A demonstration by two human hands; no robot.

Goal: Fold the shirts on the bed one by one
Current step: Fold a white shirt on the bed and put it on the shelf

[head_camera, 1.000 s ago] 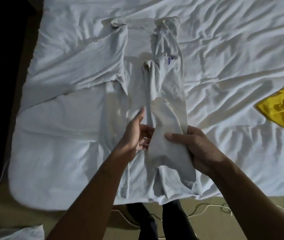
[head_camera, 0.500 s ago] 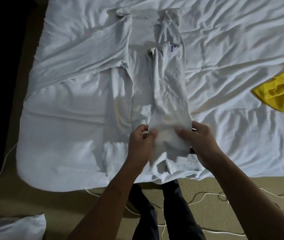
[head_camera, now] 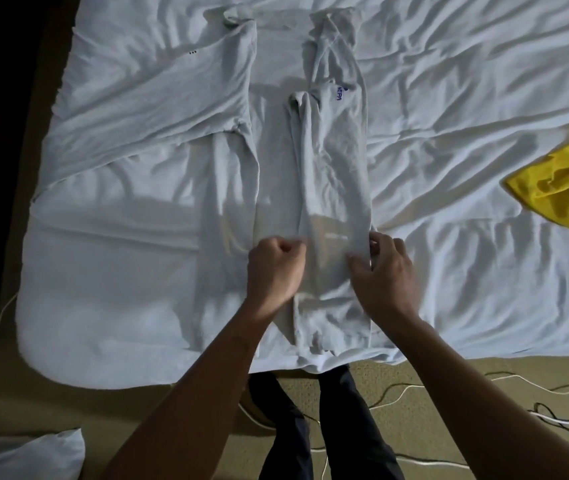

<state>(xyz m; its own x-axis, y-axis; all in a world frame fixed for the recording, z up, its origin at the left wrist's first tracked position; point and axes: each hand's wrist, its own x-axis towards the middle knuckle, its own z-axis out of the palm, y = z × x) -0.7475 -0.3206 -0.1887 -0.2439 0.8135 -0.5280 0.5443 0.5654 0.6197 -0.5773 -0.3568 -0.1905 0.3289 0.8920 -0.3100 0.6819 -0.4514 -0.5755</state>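
White shirt (head_camera: pixel 331 174) flat and lengthwise on the bed (head_camera: pixel 449 109), hem at the middle of the near edge, collar toward the far edge; right side turned in over the body as a long narrow strip; left sleeve and left side spread out toward the left edge, not yet folded. Gripped low on that strip, just above the hem, by both hands; left hand (head_camera: pixel 274 268) with fingers (head_camera: pixel 290 245) curled tight, seemingly pinching the strip's left margin; right hand (head_camera: pixel 385 275) with fingers (head_camera: pixel 381 239) bent and thumb laid on top, pinching the right margin. Probably held so to draw the cloth taut and square the strip over the body, keeping the fold straight before turning in the other side. Further out, a crumpled yellow shirt (head_camera: pixel 563 188) at the right edge, well apart, presumably waiting its turn. Past the near edge, on the floor: dark trouser legs (head_camera: pixel 345 427), a white pillow (head_camera: pixel 26 455) at the lower left, loose cables (head_camera: pixel 504 389) to the right.
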